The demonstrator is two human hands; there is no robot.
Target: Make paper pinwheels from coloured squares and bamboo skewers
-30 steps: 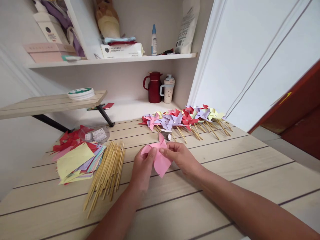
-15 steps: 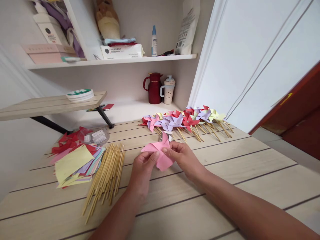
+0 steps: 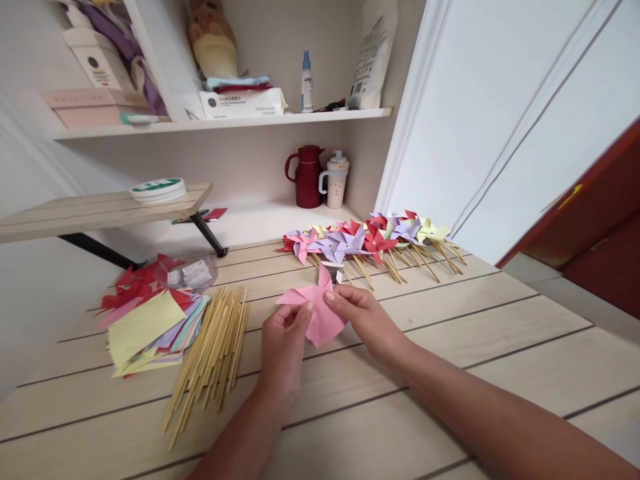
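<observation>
A pink paper pinwheel (image 3: pixel 323 320) is held up above the table between both hands. My left hand (image 3: pixel 287 333) pinches it near its middle and left blade, thumb on top. With thumb and fingers, my right hand (image 3: pixel 363 317) grips its right side. One blade points up and another out to the left; the fingers cover part of the centre. Just behind the paper sits a small dark object (image 3: pixel 331 272) with a pale edge, mostly hidden. Left of my hands lies a bundle of thin wooden sticks (image 3: pixel 213 347).
Finished pinwheels (image 3: pixel 345 241) on sticks lie along the table's back edge. Stacked coloured paper sheets (image 3: pixel 145 330), red paper pieces (image 3: pixel 135 283) and a clear plastic container (image 3: pixel 197 273) are at left. A low wooden riser (image 3: pixel 100 208), a red jug (image 3: pixel 309 177) and a cup (image 3: pixel 337 183) stand behind.
The pinwheel has shifted slightly left and its lower blade has opened out flatter. My left hand has moved a little left; both hands still hold the paper.
</observation>
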